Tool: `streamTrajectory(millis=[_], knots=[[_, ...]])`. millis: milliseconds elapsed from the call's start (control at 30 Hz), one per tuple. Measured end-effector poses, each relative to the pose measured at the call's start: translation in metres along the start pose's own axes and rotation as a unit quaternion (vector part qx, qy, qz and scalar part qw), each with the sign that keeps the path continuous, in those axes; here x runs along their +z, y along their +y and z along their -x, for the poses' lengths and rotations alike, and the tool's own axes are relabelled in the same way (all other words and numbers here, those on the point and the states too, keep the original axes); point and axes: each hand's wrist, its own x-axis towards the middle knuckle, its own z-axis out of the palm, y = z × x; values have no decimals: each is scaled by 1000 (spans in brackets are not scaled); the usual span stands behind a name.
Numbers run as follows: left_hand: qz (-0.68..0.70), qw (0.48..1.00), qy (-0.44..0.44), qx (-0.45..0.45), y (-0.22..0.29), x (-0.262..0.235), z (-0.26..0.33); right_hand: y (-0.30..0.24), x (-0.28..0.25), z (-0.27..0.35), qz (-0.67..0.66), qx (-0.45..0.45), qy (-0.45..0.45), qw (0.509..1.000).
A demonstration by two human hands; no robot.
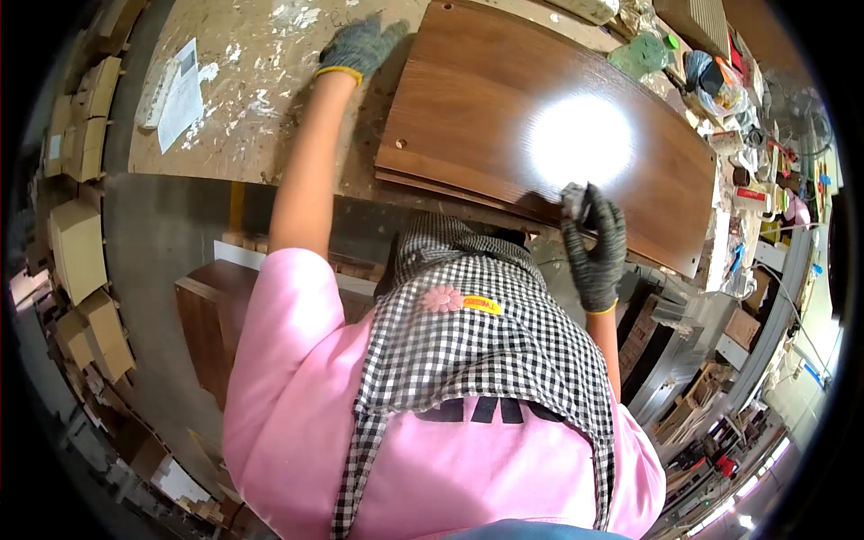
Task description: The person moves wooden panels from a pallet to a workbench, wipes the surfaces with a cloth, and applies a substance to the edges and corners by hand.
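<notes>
Brown boards (468, 99) at the desk's (261, 148) near edge seem stiff, heavyish, best held by opposite edges; my left grip (358, 49) spreads empty, right grip (596, 256) half-curls, contents unclear.

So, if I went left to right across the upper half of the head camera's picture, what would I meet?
Cardboard boxes → sheet of paper → left hand in a grey glove → brown board → green bottle.

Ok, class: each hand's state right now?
Left hand: open, over the workbench.
Right hand: partly curled by the brown panel; grip cannot be told.
</notes>
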Motion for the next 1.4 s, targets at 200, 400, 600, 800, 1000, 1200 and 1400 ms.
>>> streamTrajectory(millis=[200, 400, 600, 800, 1000, 1200, 1400], knots=[[-87, 987, -130, 39, 24, 8, 56, -2, 30, 15, 151, -114, -116, 975], [-107, 984, -135, 32, 38, 2, 52, -42, 98, -13, 150, -259, -220, 929], [-96, 986, -129, 39, 34, 2, 49, -75, 124, -23, 64, -332, -270, 901], [-46, 989, -137, 33, 29, 6, 49, 2, 25, 25, 147, -104, -139, 974], [38, 996, -74, 19, 32, 17, 67, 75, -70, 82, 178, 109, 128, 970], [77, 996, -36, -27, 35, 29, 77, 104, -93, 82, 172, 119, 113, 971], [51, 996, -52, -54, 37, 34, 70, 251, -180, 133, 314, 276, 365, 832]])
